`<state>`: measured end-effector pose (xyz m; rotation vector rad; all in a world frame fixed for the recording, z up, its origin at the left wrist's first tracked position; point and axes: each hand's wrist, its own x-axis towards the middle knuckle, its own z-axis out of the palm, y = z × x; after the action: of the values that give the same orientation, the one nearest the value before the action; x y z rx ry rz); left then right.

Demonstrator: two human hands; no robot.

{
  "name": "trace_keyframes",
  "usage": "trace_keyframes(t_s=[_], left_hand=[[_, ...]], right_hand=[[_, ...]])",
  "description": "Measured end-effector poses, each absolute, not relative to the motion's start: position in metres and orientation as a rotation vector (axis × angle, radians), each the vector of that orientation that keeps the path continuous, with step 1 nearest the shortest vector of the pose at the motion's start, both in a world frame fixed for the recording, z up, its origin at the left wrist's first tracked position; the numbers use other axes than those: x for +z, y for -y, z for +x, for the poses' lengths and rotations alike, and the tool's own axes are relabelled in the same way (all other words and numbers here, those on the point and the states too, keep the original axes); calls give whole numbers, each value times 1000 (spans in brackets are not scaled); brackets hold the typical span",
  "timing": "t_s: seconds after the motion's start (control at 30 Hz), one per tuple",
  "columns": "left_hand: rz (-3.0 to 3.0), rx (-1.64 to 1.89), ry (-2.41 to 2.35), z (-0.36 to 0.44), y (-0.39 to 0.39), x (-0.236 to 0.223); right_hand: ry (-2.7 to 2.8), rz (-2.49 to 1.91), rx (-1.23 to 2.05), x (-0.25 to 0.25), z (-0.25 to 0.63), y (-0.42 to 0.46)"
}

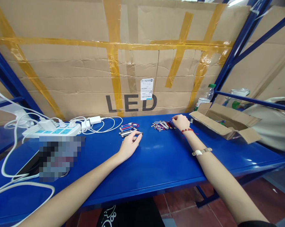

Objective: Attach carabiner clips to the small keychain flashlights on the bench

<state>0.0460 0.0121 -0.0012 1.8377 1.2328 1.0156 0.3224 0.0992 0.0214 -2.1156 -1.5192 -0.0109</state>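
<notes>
Two small heaps of keychain flashlights lie on the blue shelf [156, 160]. The left heap [128, 128] has several red, blue and silver ones. My left hand [130, 144] rests just in front of it, fingers pinched on a silver flashlight [136, 134]. The right heap [161, 125] lies further right. My right hand [180, 121] reaches its right end, fingers curled on a dark red flashlight [172, 123]. Red and pale bead bracelets sit on my right wrist.
A white power strip [52, 130] with chargers and looping white cables sits at the left, beside a blurred patch over a dark flat thing. An open cardboard box [225, 123] stands at the right. A plastic bottle [205, 96] leans by the taped cardboard backing marked LED.
</notes>
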Motion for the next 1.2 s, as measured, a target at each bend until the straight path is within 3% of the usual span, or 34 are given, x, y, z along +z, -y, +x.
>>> trace_keyframes(t_s=[0.63,0.93,1.2], left_hand=[[1860,992,-1264,45,-13,-5],[1856,983,-1286,45,-11,-2],[1865,1001,-1295,44,-13,-5]], right_hand=[[1706,-1564,542,0,283,-111],[1851,-1395,465,13,265,-89],[1976,-1128,1001,30,214,-44]])
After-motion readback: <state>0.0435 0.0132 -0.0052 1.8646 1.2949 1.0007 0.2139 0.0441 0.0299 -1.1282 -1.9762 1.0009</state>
